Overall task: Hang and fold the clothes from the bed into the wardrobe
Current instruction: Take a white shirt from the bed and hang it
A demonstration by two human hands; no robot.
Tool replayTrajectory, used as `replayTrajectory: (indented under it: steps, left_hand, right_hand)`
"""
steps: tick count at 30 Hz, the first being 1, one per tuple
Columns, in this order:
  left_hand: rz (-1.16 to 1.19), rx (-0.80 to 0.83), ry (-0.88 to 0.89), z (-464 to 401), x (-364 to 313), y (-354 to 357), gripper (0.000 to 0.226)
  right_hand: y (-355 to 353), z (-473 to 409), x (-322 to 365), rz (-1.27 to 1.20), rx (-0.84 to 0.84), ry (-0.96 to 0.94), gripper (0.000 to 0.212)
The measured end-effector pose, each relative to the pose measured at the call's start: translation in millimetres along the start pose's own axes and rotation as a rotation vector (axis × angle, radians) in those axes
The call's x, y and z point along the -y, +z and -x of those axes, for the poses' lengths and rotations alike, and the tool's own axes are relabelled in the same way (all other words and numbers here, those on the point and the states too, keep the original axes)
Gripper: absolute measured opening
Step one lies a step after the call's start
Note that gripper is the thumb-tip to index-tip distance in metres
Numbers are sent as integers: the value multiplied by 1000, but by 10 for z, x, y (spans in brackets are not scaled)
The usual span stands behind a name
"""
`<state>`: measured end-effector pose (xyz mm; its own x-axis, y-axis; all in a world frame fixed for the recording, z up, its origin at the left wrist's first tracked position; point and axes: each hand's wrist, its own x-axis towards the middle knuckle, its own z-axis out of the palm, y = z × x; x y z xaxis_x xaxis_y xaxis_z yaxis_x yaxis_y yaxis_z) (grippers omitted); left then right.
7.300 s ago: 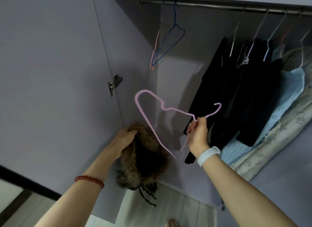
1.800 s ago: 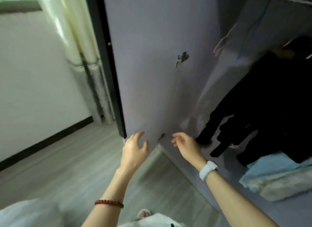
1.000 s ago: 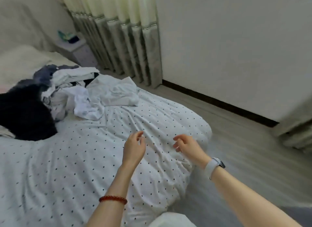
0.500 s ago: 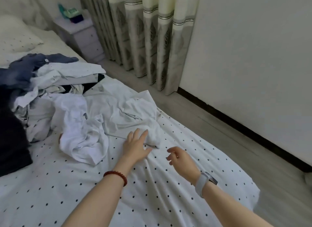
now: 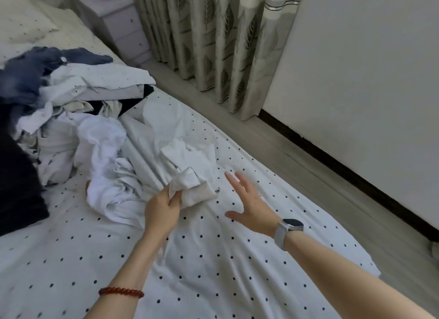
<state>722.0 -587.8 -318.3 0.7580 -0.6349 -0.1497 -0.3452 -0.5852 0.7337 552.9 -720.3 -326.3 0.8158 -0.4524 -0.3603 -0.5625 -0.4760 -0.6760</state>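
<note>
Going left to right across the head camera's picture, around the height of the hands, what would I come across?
Black garment → crumpled white garment → left hand gripping a pale garment → open right hand → wooden floor → white wall.

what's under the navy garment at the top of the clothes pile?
The navy garment lies on top of white and grey clothes, with a black piece showing lower in the heap. Anything directly beneath it is covered.

Black garment cut off at left edge; left hand fingertips buried in white cloth.
</note>
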Motion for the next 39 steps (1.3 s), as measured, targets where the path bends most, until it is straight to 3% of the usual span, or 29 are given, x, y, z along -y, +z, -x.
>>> replayTrajectory:
  steps: [2,6,8,9,11,14,17,21,24,31,35,37,39]
  left_hand:
    - [44,-46,-40,147,15,-233,22]
    - [100,-76,-45,403,-67,-544,20]
    - [127,-77,-46,580,-144,-631,20]
    - [130,-76,-54,689,-184,-682,21]
    - [113,-58,-68,925,-244,-764,28]
    - [79,-9,-30,1309,-372,-804,36]
    - [53,131,23,1731,-557,-697,37]
    - [63,403,94,2337,-776,-357,30]
    - [19,549,103,2635,-717,2,20]
    - [-179,664,344,3143,-837,654,20]
    - [-176,862,362,3356,-910,930,23]
    - [-132,866,296,3416,-918,985,25]
    - [-65,807,188,3403,-957,976,19]
  right_hand:
    - [113,14,188,23,72,-66,80]
    - [333,123,562,-205,49,-92,66]
    - [362,181,733,-195,-21,-125,16]
    - [345,248,815,-202,-55,-119,15]
    - [319,444,890,-225,-66,-94,33]
    - [287,861,856,-271,-51,-65,31]
    - [246,1258,770,-327,-121,3,41]
    - [153,1872,393,-309,-93,48,19]
    - [74,2353,26,-196,-10,126,28]
    - [-118,3340,-552,-122,105,253,22]
    - [-72,3843,-879,-80,157,397,9]
    - [-37,3967,-992,-132,159,438,24]
    - [-36,4020,-961,-237,142,409,21]
